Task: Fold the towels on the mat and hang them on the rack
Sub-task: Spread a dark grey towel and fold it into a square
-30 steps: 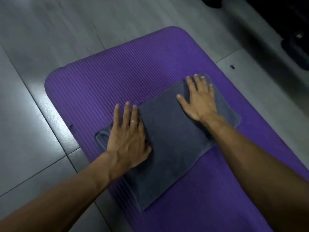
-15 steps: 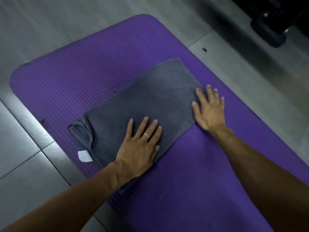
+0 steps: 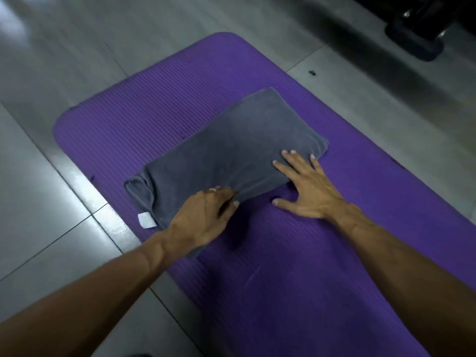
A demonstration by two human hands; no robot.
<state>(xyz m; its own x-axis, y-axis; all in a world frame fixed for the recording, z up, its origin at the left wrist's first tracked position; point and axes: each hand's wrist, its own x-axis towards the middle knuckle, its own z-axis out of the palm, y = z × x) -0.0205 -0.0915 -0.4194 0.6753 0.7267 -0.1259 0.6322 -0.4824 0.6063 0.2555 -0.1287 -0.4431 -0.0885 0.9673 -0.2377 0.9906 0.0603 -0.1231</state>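
A grey tiled floor point(image 3: 64, 228) fills the room, its dark grout lines running on a slant, with glare on the tiles at the left. On it lies a purple ribbed mat point(image 3: 296, 279), rounded at its far corners. At the top right a dark shape point(image 3: 417, 39) stands on the floor, too dim to identify.

A folded grey towel point(image 3: 231, 155) lies flat on the mat, slanting from lower left to upper right, its left end bunched into a loose fold.

Half a second ago the left hand point(image 3: 201, 220) lay flat on the towel with straight fingers; now its fingers curl at the towel's near edge and pinch the cloth, a ring point(image 3: 212, 189) on one finger. The right hand point(image 3: 306, 191) was beside the towel's right end; now it lies flat and spread, fingertips on the towel's near right corner, thumb and palm on the mat, holding nothing.

A small white label point(image 3: 146, 220) pokes out at the towel's lower left corner; no writing on it can be read.
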